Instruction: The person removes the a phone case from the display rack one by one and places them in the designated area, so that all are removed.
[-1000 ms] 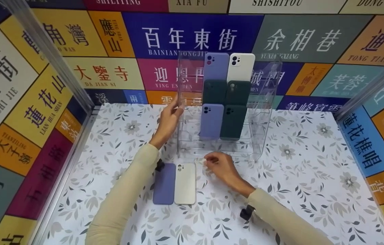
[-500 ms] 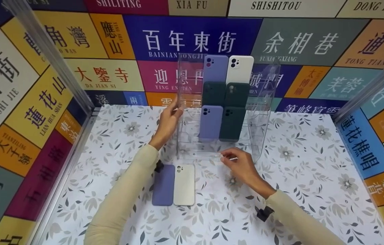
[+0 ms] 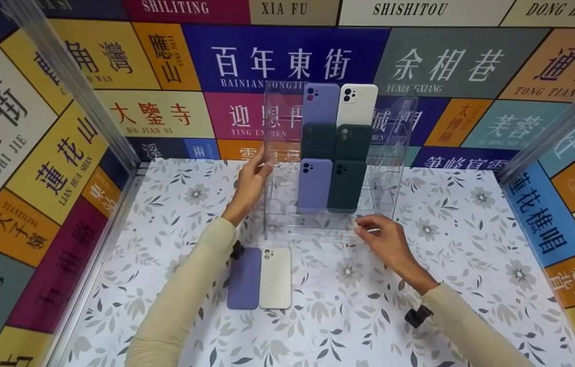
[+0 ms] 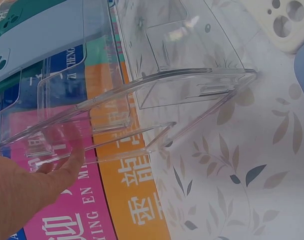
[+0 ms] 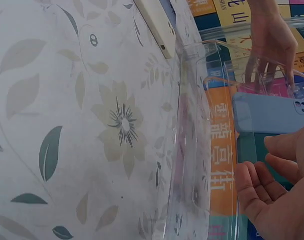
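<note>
A clear display stand [image 3: 287, 221] faces me at the back of the table, with phone cases leaning in two columns. On the top tier are a purple case [image 3: 321, 104] and a white case [image 3: 357, 107]. Two dark green cases fill the middle tier; a lower purple case [image 3: 314, 186] and another dark green case [image 3: 346, 186] stand beneath. My left hand [image 3: 251, 186] grips the stand's left side panel [image 4: 156, 80]. My right hand [image 3: 387, 244] is at the stand's front right edge, fingers loosely bent around nothing visible; whether they touch it, I cannot tell.
A purple case [image 3: 243, 278] and an off-white case [image 3: 276, 278] lie side by side on the flower-patterned table [image 3: 471, 306], in front of the stand's left half. Colourful sign-covered walls [image 3: 287, 56] rise behind and on both sides.
My right hand has moved rightward along the stand's front, from near the off-white case to the front right corner. My left hand stays on the side panel; the cases have not moved.
</note>
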A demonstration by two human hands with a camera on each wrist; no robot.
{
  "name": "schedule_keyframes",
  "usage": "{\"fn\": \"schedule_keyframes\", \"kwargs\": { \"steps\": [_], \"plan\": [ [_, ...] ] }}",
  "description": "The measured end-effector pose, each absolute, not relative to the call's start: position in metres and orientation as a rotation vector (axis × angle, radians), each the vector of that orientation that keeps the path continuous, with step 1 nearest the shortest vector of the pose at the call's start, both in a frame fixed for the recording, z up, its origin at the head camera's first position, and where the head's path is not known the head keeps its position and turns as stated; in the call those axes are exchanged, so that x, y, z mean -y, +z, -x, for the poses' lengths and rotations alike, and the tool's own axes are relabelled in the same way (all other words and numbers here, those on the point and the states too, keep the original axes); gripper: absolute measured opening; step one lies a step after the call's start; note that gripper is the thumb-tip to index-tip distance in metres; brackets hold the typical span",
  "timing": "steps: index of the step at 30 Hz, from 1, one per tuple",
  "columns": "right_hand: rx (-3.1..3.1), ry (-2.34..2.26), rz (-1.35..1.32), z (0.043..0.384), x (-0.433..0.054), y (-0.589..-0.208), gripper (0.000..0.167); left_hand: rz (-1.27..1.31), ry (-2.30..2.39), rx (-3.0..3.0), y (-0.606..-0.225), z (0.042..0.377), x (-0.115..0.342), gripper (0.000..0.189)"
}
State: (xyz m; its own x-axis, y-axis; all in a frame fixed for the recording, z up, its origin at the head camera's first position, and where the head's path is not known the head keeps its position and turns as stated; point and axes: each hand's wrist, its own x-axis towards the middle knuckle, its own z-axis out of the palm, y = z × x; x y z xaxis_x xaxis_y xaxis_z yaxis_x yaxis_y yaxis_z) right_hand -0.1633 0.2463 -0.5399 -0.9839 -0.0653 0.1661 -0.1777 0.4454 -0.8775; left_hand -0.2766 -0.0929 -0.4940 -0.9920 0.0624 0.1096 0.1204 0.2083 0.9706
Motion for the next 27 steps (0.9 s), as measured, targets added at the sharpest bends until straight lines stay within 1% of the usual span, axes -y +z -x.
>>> {"fn": "schedule_keyframes", "kwargs": {
  "steps": [10,15,27],
  "plan": [
    [2.560,1.534,-0.207,0.167,-0.265,-0.525,0.020,0.137,-1.956,2.438,-0.493,0.275,0.093,0.064],
    [2.564,1.461,-0.252,0.172,-0.274,-0.517,0.019,0.148,-1.952,2.420,-0.494,0.277,0.093,0.064],
    [2.581,1.339,-0.366,0.189,-0.284,-0.490,0.023,0.177,-1.927,2.398,-0.495,0.277,0.092,0.062]
  ]
}}
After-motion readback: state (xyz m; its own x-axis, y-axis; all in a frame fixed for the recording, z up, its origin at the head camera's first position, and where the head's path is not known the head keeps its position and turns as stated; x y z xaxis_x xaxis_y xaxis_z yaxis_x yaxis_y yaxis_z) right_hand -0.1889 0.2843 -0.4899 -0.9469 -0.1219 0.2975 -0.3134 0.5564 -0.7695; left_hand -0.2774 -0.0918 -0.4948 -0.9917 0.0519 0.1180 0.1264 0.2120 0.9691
